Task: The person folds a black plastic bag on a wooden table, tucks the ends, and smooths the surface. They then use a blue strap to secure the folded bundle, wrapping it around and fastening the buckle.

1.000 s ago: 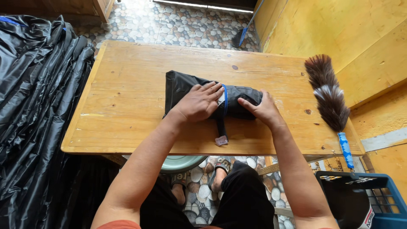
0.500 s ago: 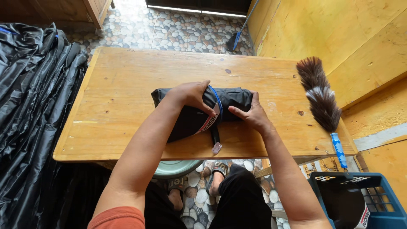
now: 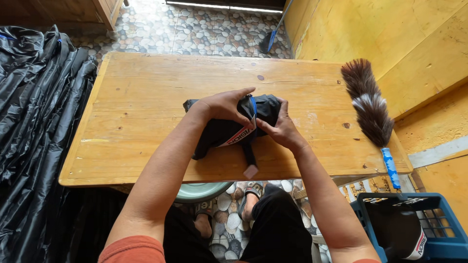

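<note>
A black fabric bundle [image 3: 225, 130] with a red and white stripe and a blue edge lies rolled up in the middle of the wooden table [image 3: 146, 97]. My left hand [image 3: 225, 105] grips the top of the roll, fingers wrapped over it. On the roll's right end rests my right hand [image 3: 279, 127], pinching the fabric by the blue edge. A black strap [image 3: 250, 157] with a pale tag hangs from the bundle over the table's front edge.
A brown and white feather duster [image 3: 369, 108] with a blue handle lies at the table's right end. A heap of black plastic sheets [image 3: 34, 122] fills the left. A blue crate [image 3: 414, 229] stands at the lower right. A green basin [image 3: 200, 192] sits under the table.
The bundle has been rolled tighter and lifted on its near side. My left hand has shifted from pressing flat to gripping over the roll; my right hand has closed in on the blue edge.
</note>
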